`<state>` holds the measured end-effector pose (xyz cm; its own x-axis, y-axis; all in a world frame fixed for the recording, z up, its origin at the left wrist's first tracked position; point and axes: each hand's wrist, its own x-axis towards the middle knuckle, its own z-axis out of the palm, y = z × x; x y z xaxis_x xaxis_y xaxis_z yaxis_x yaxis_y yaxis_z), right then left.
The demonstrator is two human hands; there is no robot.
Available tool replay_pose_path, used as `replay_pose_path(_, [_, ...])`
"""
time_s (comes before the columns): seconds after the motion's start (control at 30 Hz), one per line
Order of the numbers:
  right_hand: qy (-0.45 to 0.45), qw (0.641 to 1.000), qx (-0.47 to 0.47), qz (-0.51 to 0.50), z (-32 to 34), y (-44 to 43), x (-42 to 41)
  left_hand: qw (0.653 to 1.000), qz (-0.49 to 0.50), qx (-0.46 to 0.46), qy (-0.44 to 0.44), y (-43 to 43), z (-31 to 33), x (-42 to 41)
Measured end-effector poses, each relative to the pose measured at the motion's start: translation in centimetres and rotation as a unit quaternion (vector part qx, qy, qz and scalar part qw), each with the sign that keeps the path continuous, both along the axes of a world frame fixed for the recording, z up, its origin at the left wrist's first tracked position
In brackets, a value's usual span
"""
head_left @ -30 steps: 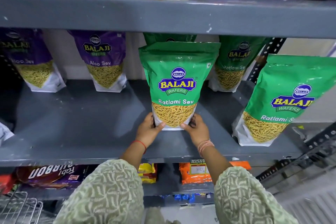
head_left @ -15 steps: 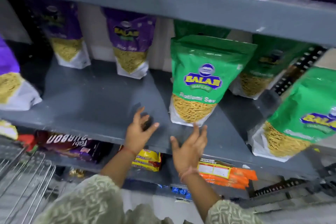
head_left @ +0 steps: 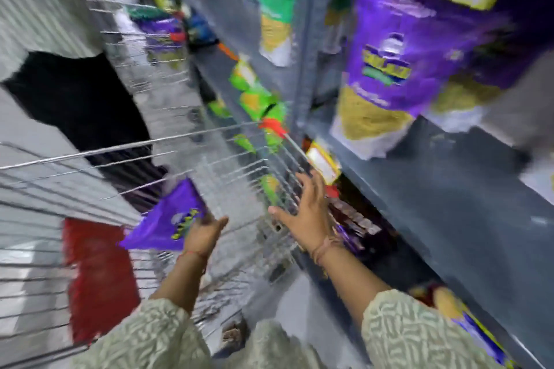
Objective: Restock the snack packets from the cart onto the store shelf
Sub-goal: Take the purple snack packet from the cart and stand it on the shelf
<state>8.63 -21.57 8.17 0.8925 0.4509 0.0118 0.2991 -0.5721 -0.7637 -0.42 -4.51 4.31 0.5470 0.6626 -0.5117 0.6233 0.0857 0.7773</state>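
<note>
cart (head_left: 209,141) holds one purple packet (head_left: 168,219); left grip (head_left: 204,234) pinching it, right grip (head_left: 308,216) spread.

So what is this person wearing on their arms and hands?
Bare hands, no gloves. Both forearms emerge from loose, pale green sleeves printed with a white squiggly pattern. The left hand has a thin red thread at its wrist; the right hand has several thin, dull-coloured threads or bands at its wrist.

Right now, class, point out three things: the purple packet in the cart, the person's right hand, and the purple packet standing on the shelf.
purple packet in the cart (head_left: 168,223), head view, its front face.
right hand (head_left: 308,213), head view, back of the hand.
purple packet on the shelf (head_left: 398,48), head view, its upper front.
</note>
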Motion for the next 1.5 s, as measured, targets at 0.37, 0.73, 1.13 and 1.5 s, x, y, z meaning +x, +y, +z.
replay_pose_path(0.37, [0.179, 0.919, -0.236, 0.261, -7.4, 17.6, 5.9, 0.958, 0.170, -0.219, 0.069, 9.2, -6.7, -4.0])
replay_pose_path(0.73, [0.200, 0.885, -0.268, 0.323, -15.5, 25.4, 5.8, 0.923, 0.289, -0.235, 0.093, 13.1, -16.2, -3.5])
replay_pose_path(1.13, [0.349, 0.927, -0.036, 0.131, -13.5, 20.2, 3.7, 0.964, 0.223, -0.100, -0.102, 12.8, -11.7, -2.5])
replay_pose_path(1.5, [0.124, 0.939, 0.311, -0.082, 1.3, 10.1, 2.9, 0.947, -0.064, 0.034, -0.314, 8.2, 6.3, 4.4])
